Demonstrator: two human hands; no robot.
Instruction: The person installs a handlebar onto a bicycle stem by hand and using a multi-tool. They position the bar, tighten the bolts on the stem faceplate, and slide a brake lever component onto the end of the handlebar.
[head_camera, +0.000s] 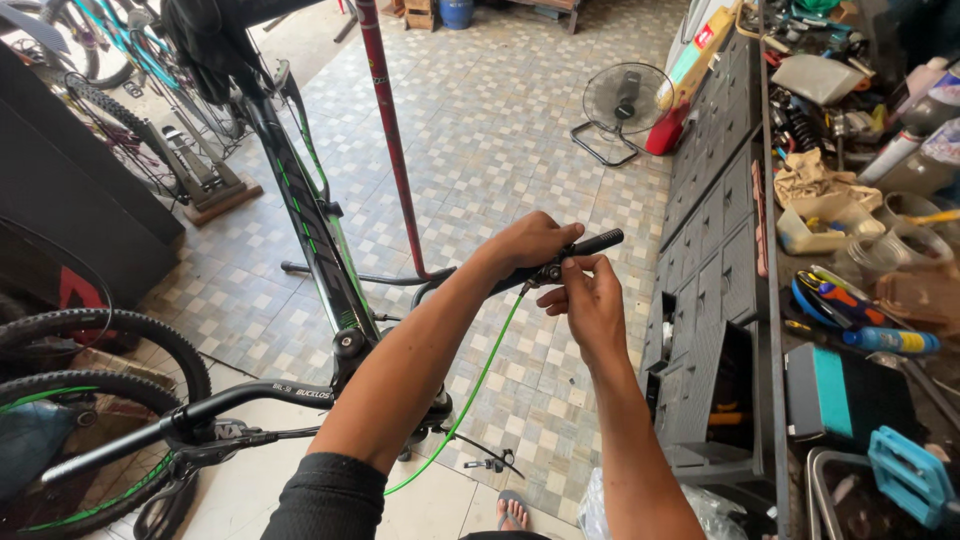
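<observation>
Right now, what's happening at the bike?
A person stands over a black-and-green bicycle in a tiled workshop. Their left hand grips the black handlebar grip, while the right hand pinches the small fitting just below it, where a green cable housing runs down toward the frame. A cluttered workbench sits to the right, and a floor fan stands beyond.

Bright green cable housing (480, 375), black handlebar grip (592, 243), black bicycle frame (310, 225) with green stripes, red stand pole (390, 130), beige-and-grey chequered tile floor (500, 130), perhaps a blue pedal (910, 475) at the bench's near edge.
</observation>
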